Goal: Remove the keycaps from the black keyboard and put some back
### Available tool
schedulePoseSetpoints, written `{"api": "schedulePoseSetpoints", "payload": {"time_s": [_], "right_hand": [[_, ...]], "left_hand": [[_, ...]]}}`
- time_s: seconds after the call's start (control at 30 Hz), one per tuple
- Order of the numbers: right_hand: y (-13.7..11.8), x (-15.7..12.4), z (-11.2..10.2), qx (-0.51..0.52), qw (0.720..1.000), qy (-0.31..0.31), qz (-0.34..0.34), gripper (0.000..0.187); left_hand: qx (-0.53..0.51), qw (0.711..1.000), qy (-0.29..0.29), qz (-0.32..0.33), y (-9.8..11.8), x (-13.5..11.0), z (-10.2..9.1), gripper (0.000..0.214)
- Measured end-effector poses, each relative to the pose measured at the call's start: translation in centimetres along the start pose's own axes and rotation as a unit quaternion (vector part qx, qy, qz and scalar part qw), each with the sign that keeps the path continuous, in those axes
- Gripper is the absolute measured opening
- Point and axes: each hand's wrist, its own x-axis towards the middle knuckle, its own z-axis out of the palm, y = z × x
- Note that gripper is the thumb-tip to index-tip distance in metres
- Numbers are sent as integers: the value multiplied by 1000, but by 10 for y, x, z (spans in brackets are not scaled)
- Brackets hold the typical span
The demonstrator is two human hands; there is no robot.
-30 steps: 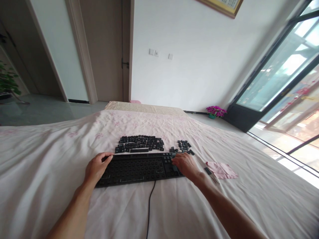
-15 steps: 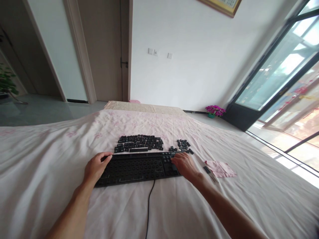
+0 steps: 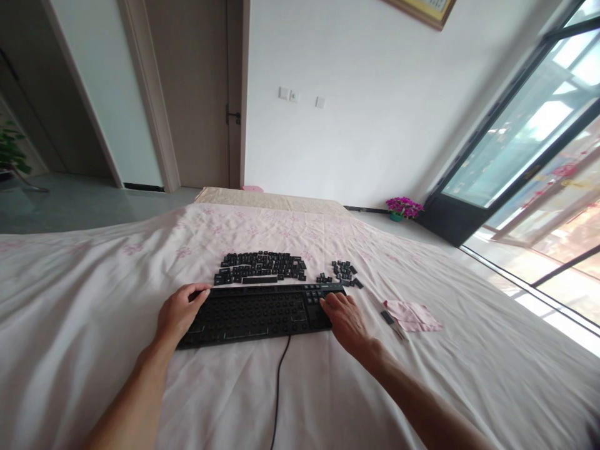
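Note:
A black keyboard (image 3: 253, 312) lies on the pale bedsheet, with most of its key positions bare and some keycaps in place towards the right. My left hand (image 3: 180, 309) grips its left end, thumb over the top edge. My right hand (image 3: 347, 319) rests over the right end, its fingers bent together against the key area; whatever they pinch is hidden. Behind the keyboard lie many loose black keycaps (image 3: 262, 265), among them a long space bar (image 3: 260, 280). A smaller group of keycaps (image 3: 344, 270) sits behind the right end.
Right of my right hand are a pink cloth (image 3: 412, 316) and a small dark piece (image 3: 387, 317). The keyboard's cable (image 3: 280, 381) runs towards me over the sheet (image 3: 225, 400). Beyond the bed stand a door (image 3: 192, 94) and a pot of purple flowers (image 3: 404, 207).
My right hand has shifted slightly down over the keyboard's right end, uncovering more of its far edge. My left hand keeps its hold. The whole view has moved a little.

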Motion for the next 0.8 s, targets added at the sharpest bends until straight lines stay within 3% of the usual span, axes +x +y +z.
{"api": "schedulePoseSetpoints", "payload": {"time_s": [0.1, 0.23, 0.33, 0.47, 0.8], "right_hand": [[0, 2, -3, 11, 1000, 2, -1, 22], [10, -3, 1, 91, 995, 15, 21, 38], [19, -12, 13, 163, 979, 81, 90, 44], [29, -25, 32, 174, 947, 185, 199, 39], [26, -29, 41, 185, 943, 154, 230, 41]], "left_hand": [[12, 1000, 0, -7, 0, 0, 0, 33], [8, 1000, 1, -1, 1, -1, -1, 32], [-1, 1000, 7, 1, 0, -1, -2, 34], [-12, 1000, 13, 4, -1, -2, -3, 35], [-32, 999, 24, 17, -3, 0, -1, 36]]}}
